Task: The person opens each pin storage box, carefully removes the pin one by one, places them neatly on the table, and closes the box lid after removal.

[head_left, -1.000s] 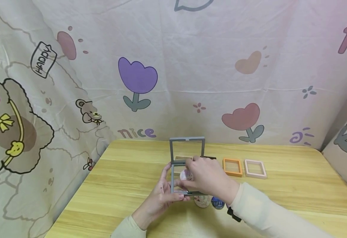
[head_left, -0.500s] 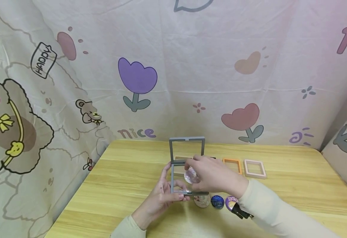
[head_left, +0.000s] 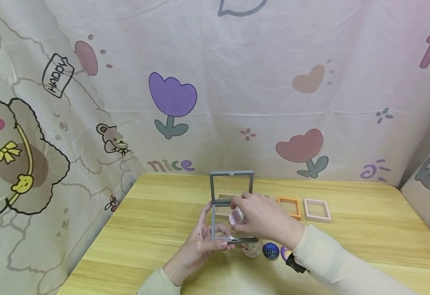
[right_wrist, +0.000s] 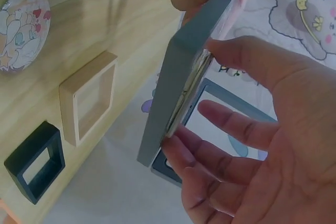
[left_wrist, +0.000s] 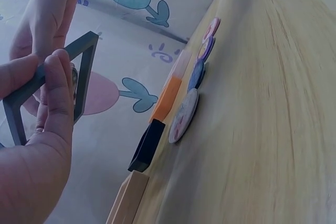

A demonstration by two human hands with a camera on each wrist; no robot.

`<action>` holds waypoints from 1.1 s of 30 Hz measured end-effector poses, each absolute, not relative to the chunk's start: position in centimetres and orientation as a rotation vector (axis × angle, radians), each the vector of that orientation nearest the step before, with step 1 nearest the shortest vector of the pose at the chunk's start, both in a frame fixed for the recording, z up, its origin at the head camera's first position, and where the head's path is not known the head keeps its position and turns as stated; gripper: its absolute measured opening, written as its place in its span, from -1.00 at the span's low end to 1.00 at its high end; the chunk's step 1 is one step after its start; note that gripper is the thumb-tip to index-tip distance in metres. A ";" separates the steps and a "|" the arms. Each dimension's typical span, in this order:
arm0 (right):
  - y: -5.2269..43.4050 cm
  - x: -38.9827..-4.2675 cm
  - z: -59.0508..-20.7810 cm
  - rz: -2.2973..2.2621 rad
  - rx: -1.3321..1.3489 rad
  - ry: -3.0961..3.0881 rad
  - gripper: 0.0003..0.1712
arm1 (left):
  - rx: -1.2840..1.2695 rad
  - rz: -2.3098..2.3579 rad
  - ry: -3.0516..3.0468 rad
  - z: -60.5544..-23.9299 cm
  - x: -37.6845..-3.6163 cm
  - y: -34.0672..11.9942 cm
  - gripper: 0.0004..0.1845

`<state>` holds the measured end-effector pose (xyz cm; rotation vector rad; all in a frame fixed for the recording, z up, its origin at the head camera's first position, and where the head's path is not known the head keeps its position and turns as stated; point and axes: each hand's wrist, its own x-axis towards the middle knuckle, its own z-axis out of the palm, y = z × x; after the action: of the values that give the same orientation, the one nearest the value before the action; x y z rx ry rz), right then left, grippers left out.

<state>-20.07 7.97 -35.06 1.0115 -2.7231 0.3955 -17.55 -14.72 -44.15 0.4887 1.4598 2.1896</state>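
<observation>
A grey hinged display frame with clear film is unfolded, its lid standing up at the back. My left hand grips its lower half, thumb at the front edge and other fingers around the side and beneath. Over the film, my right hand pinches a round pinkish button badge between thumb and fingers. The right wrist view shows the thumb and a fingertip at opposite edges of the badge, which lies close against the film. My right hand partly hides the badge in the head view.
Behind the hands stand small empty frames: wooden, black, orange and pink. Nearer me lies a row of round badges: pale, blue, purple and a pinkish one. A patterned cloth hangs behind the table.
My right hand has shifted slightly right with the badge, which moved right across the film. My left hand and the grey frame have stayed nearly still.
</observation>
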 end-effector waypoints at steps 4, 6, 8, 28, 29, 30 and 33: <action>8.1 -20.2 -35.0 0.462 1.013 -2.750 -0.53 | 0.499 2.195 1.456 -44.3 -17.6 -15.0 0.32; 8.2 -20.3 -34.9 0.489 1.018 -2.753 -0.53 | 0.497 2.199 1.455 -44.5 -17.7 -15.2 0.33; 8.3 -20.3 -34.9 0.523 1.023 -2.755 -0.55 | 0.485 2.206 1.455 -44.6 -17.9 -15.5 0.33; 9.3 -20.7 -36.2 0.572 1.028 -2.847 -0.62 | 0.458 2.252 1.582 -46.2 -18.9 -20.2 0.30; 9.3 -20.6 -36.5 0.561 1.027 -2.859 -0.63 | 0.453 2.253 1.588 -46.2 -18.9 -20.4 0.30; 9.3 -20.6 -36.8 0.549 1.032 -2.865 -0.62 | 0.448 2.257 1.590 -46.2 -18.9 -20.6 0.30; 9.0 -20.8 -37.9 0.557 1.063 -2.873 -0.57 | 0.449 2.269 1.600 -46.1 -19.0 -21.2 0.28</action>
<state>-20.76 9.00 -37.94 1.0628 -2.8729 0.5566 -18.98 -21.24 -46.12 0.4493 1.5996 2.2686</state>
